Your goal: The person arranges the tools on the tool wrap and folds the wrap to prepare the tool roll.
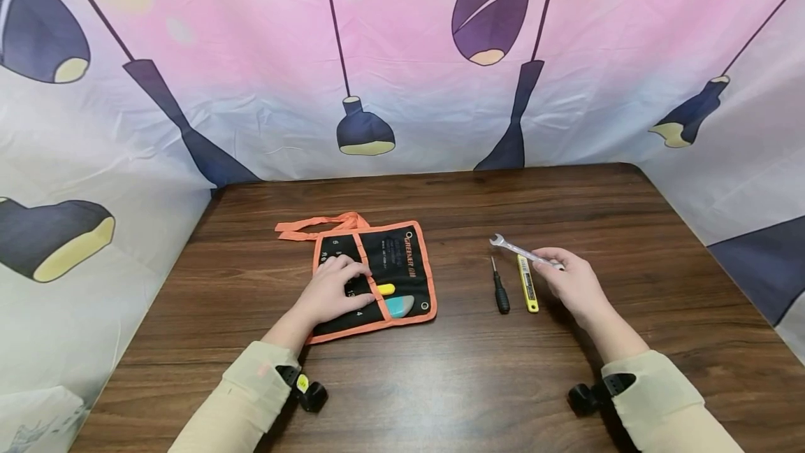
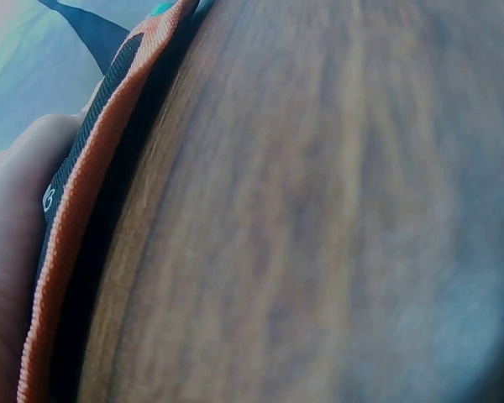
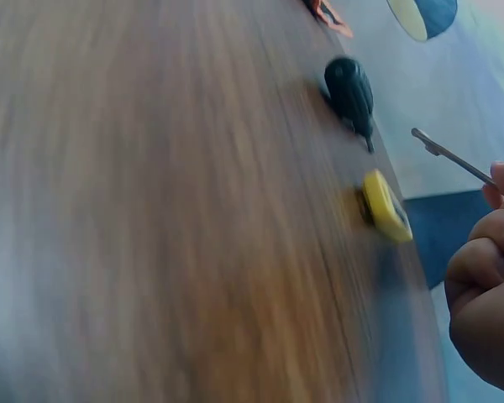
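The right hand (image 1: 572,282) has a narrow grip, thumb and fingers pinching a wrench (image 1: 518,248) near one end. The wrench is clear of the bench (image 1: 453,362), on the right half; its forked end sticks out of the grip towards the far left corner. Seen from the head, the shaft passes across the top of a yellow cutter (image 1: 528,292), which lies on the bench just beside the fingers, its length running from the far edge towards the near side. A black screwdriver (image 1: 500,296) lies next to the cutter, on the side towards the left edge, its tip towards the far edge and not touching the cutter.

The left hand (image 1: 333,289) rests on a black tool pouch (image 1: 393,247) with orange trim, fingers and thumb spread in a fairly wide grip over its pockets, fingertips by the orange strip. The pouch lies left of the bench's middle, well apart from the wrench. A yellow handle (image 1: 386,289) and a teal handle (image 1: 397,307) stick out of its pockets. Orange ties (image 1: 321,224) trail from the pouch's far side towards the left edge.
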Demonstrator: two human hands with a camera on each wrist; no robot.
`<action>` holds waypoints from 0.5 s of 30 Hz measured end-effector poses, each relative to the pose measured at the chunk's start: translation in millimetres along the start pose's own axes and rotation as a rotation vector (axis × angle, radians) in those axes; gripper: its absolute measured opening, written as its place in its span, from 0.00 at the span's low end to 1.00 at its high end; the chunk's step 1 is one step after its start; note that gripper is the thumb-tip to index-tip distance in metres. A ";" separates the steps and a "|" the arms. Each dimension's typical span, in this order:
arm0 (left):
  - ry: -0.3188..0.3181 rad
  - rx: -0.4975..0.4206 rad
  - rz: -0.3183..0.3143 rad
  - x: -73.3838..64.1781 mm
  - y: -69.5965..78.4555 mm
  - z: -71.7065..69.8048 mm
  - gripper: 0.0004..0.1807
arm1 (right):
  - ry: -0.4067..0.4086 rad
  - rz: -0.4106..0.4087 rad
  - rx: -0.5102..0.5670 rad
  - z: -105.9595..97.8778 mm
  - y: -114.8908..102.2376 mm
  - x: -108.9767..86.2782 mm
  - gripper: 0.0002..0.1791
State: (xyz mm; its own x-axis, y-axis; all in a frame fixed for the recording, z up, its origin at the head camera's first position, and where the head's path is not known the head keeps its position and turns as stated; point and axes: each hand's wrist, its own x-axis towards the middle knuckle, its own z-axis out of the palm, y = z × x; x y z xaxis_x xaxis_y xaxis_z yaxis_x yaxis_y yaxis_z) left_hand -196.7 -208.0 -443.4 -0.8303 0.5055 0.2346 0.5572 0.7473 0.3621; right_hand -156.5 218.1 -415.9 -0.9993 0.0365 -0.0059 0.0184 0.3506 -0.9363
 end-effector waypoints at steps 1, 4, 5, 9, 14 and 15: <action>0.000 0.000 0.000 0.0 0.1 0.1 0.19 | -0.011 0.003 0.027 2.7 -1.3 0.7 0.18; 0.003 0.000 0.000 -0.2 0.4 0.0 0.19 | -0.045 0.012 0.108 10.5 -5.3 2.1 0.18; 0.003 0.000 -0.001 0.0 0.4 0.1 0.19 | -0.056 0.017 0.143 13.1 -6.2 2.7 0.18; 0.004 -0.002 0.002 0.1 1.3 -0.4 0.19 | -0.110 0.033 0.252 24.6 -10.1 5.2 0.18; 0.002 -0.001 -0.001 -0.1 2.1 -1.1 0.19 | -0.174 0.030 0.298 41.9 -17.0 8.6 0.18; 0.001 -0.002 -0.002 -0.1 2.3 -1.2 0.19 | -0.188 0.031 0.309 45.5 -18.3 9.2 0.18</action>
State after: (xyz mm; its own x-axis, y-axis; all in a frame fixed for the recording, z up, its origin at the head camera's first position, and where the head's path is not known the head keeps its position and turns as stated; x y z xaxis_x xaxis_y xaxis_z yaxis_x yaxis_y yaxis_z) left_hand -195.3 -206.8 -441.5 -0.8313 0.5039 0.2345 0.5557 0.7473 0.3642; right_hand -167.5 169.4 -414.8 -0.9874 -0.1401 -0.0732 0.0665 0.0518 -0.9964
